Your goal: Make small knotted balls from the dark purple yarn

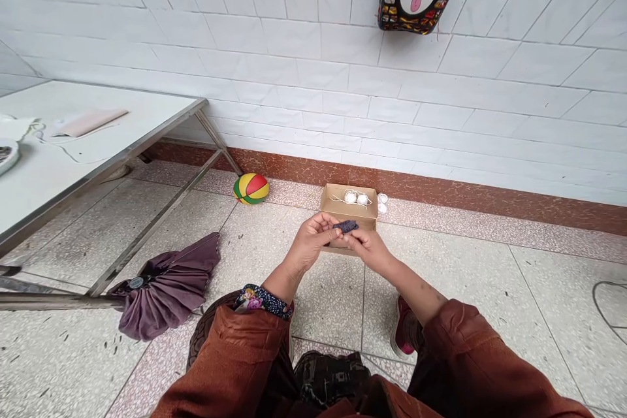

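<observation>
Left fingers (329, 235) and right fingers (361, 237) hold a dark wound bundle (347, 226) in front of an open cardboard box (355, 211).

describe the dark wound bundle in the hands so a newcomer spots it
Start at the white tiled wall and drop to the open cardboard box near its foot. Across its near side in this view, the left hand and right hand hold a small wound bundle, apparently cord. Its dark grey-blue colour sets it apart from the nearby white balls.
</observation>
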### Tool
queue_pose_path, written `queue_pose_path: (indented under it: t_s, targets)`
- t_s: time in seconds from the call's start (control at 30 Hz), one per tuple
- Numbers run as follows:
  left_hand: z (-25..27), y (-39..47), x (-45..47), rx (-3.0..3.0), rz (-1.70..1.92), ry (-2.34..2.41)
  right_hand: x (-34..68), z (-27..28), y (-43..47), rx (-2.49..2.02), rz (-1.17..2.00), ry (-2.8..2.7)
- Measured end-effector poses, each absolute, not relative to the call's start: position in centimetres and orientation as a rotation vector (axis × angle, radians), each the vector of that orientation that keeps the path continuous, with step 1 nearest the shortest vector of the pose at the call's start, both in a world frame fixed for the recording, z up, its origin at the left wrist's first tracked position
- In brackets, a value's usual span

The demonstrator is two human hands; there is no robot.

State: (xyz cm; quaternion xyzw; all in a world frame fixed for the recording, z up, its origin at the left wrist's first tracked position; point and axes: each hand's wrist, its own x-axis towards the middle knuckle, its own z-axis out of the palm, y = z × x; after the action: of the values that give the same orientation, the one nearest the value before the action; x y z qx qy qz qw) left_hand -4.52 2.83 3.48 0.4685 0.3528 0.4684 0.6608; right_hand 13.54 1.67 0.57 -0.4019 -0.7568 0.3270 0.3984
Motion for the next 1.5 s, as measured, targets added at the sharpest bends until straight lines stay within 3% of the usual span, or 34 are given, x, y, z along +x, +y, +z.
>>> queue_pose_path:
  t_s: [0.3,0.47,0.63,0.73,1.0,1.13,1.33,1.5]
  targets:
    - [2.7,3.1,-4.4,1.417,0.972,1.022,15.3,3.3,1.2,-0.948,0.588,-1.987]
    - [3.2,2.0,-4.1,1.312,0.731,0.753,15.6,2.8,2.4,-1.097,0.606,-1.836]
    - [3.5,2.4,-3.8,1.085,0.998,0.759,14.0,0.7,1.9,-1.103,0.807,-1.836]
    - [3.2,3.0,-3.8,1.098,1.134,0.899,13.4,0.5,1.0,-1.044,0.763,-1.969]
    - [2.4,2.7,-3.8,1.442,0.985,1.031,14.6,2.2,1.8,-1.028,0.601,-1.993]
    - [2.8,2.3,-4.0,1.261,0.854,0.847,15.1,2.0,2.9,-1.110,0.725,-1.844]
    - [3.1,2.5,-3.8,0.810,0.987,0.744,14.6,0.5,2.6,-1.156,1.196,-1.657]
    - [2.9,3.2,-3.7,0.771,1.139,0.777,13.8,0.8,1.2,-1.051,1.068,-1.916]
